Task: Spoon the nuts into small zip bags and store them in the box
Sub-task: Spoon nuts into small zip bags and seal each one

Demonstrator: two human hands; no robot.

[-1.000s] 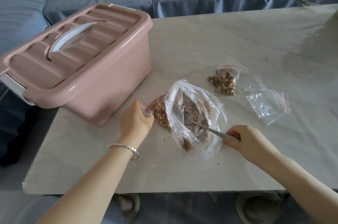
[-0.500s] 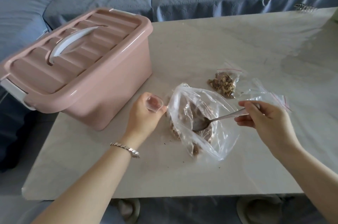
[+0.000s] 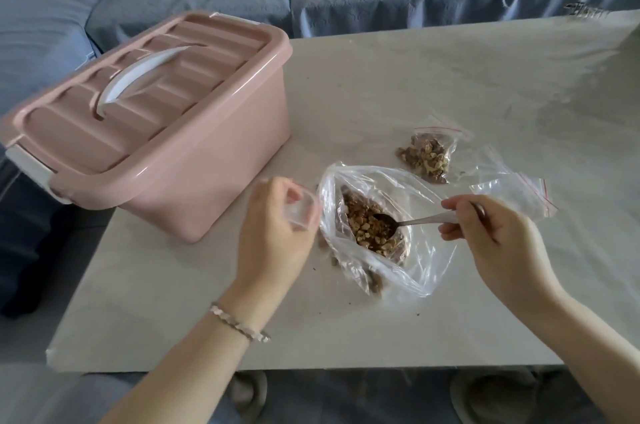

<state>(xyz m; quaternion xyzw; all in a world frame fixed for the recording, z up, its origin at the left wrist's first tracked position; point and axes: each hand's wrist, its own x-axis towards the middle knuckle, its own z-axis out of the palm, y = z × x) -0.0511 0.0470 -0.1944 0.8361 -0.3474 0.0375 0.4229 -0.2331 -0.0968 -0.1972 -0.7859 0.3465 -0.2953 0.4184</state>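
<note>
Walnut pieces (image 3: pixel 367 228) are sitting in the open clear bag (image 3: pixel 426 261), where the right hand (image 3: pixel 498 236) is pinching a spoon (image 3: pixel 417 221) and digging in. The left hand (image 3: pixel 273 240) is gripping a small zip bag (image 3: pixel 300 212) just beside. Modest, level scoops are looking wisest.

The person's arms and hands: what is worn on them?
No sleeves or gloves are in view. The left hand has a thin bracelet of small pale links at its wrist. The right hand shows no ring or watch.
</note>
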